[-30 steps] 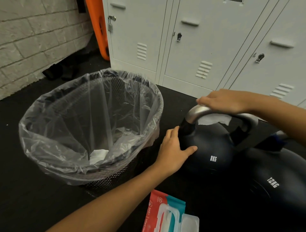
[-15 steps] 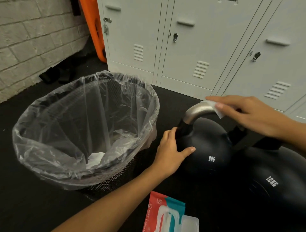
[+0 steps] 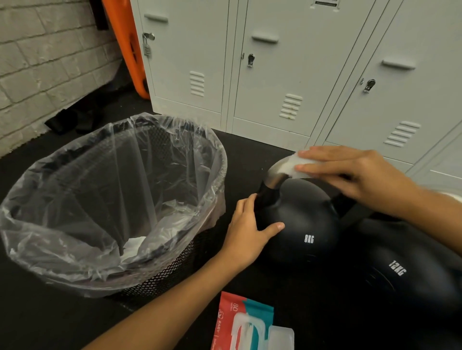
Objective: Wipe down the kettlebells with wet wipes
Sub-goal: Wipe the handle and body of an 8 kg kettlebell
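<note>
left hand (image 3: 246, 231) cupped flat on 8kg kettlebell (image 3: 300, 224), bracing it | right hand (image 3: 350, 172) fingers pinching wet wipe (image 3: 291, 166) onto handle, probably mid-rub | bin (image 3: 112, 199) close for tossing

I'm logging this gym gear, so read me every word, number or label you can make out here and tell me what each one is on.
"8KG": white print on the smaller kettlebell, which the left hand steadies.
"12KG": white print on the larger kettlebell.
"80": on the red wet wipes pack.
"BABY": small white print on the same pack; the other print there is too small to read.
Sticker atop a locker: blurred, unreadable.
</note>
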Tool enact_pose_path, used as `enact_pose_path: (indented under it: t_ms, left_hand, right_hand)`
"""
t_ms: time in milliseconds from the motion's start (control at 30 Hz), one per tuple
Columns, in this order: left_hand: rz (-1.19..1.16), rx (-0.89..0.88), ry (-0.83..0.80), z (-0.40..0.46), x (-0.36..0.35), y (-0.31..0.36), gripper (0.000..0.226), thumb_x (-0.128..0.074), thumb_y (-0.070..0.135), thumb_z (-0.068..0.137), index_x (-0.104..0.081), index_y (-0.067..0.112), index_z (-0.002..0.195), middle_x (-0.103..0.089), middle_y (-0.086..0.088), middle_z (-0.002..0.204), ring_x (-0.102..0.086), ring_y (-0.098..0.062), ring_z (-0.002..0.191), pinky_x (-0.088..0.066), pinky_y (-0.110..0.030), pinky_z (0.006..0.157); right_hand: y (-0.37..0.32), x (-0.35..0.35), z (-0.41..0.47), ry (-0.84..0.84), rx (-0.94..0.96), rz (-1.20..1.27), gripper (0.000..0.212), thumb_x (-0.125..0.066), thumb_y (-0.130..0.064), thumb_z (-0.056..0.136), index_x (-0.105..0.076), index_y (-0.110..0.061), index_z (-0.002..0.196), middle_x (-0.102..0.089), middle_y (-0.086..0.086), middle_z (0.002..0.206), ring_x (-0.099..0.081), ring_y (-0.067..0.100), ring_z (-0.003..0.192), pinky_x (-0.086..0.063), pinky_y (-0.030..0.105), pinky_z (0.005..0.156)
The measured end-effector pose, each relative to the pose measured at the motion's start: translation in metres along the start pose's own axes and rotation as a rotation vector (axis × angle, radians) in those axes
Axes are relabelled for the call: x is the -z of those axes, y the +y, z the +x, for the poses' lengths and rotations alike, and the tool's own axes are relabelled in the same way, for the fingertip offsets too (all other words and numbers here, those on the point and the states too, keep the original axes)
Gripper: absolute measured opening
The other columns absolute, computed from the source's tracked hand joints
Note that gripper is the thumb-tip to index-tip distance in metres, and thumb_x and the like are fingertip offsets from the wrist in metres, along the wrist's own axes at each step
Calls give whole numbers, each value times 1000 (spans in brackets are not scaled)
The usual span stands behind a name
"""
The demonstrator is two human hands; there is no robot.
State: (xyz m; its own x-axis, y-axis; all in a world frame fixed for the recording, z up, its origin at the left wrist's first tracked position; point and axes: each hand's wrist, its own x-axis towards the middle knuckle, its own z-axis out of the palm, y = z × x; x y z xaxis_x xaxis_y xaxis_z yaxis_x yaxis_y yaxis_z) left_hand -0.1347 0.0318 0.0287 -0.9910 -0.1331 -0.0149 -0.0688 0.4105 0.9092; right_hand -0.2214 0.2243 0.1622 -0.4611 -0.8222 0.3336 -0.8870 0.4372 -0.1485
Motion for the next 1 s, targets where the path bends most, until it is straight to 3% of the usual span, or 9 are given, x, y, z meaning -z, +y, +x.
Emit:
enact_pose_path:
  t_ms: [100,200,267,400,500,600,700,867,1000]
  left_hand:
    - [8,0,-3,-1,0,1,78,-73,40,80,-31,27,144,-35,8,139,-39,-14,130,-36,-40,109]
    - [19,-2,-4,-1,1,2,79,-73,40,80,-31,26,145,-35,7,139,-39,-14,130,-36,-40,109]
    - [22,6,-4,-1,0,2,80,-72,42,80,-30,25,146,-35,7,139,-39,-15,130,-36,-42,109]
    - [37,6,-6,-1,-1,1,81,-71,44,81,-28,26,146,-34,8,139,-38,-13,131,-34,-44,110]
    - [42,15,-12,-1,-1,1,84,-70,44,81,-24,25,148,-32,8,142,-36,-13,133,-33,-45,111]
    - [41,16,-4,0,-2,0,84,-71,44,80,-26,24,147,-33,6,141,-37,-14,132,-34,-45,110]
    - [35,18,-1,-1,-2,1,83,-72,44,80,-28,23,147,-34,5,140,-39,-15,131,-34,-45,110]
    - [30,18,-10,-2,0,3,82,-71,43,81,-26,24,147,-33,6,141,-38,-14,131,-34,-44,111]
    - [20,11,-14,-6,-2,3,82,-69,41,84,-23,24,150,-30,6,144,-35,-12,133,-34,-38,111]
  right_hand:
    - [4,13,-12,96,-242,180,28,-60,-39,93,-65,-36,120,-61,-21,127,-51,-8,123,-35,10,105]
    - [9,16,-21,87,-467,329,29,-59,-42,87,-67,-43,115,-63,-34,116,-53,-12,117,-40,13,101]
    - [9,14,-13,85,-530,347,27,-54,-41,94,-73,-35,111,-70,-27,107,-60,-10,105,-45,14,91]
    - [0,-5,18,17,-482,120,43,-40,-43,101,-71,-13,98,-68,11,80,-59,31,80,-44,35,77]
    - [-10,-9,24,-2,-362,60,36,-40,-46,100,-68,-33,119,-71,-8,111,-63,14,99,-49,35,88]
    - [-4,-4,7,3,-169,97,38,-52,-35,96,-60,-29,133,-60,-17,130,-55,-1,117,-42,16,98]
    - [9,4,-17,76,-260,195,41,-61,-30,90,-62,-27,131,-55,-29,131,-50,-12,121,-37,4,97]
    - [15,5,-37,151,-531,452,27,-54,-39,93,-64,-45,118,-64,-33,115,-54,-11,115,-37,6,97]
    - [10,0,-20,170,-594,359,26,-43,-41,101,-68,-42,99,-66,-17,71,-52,0,68,-38,12,65]
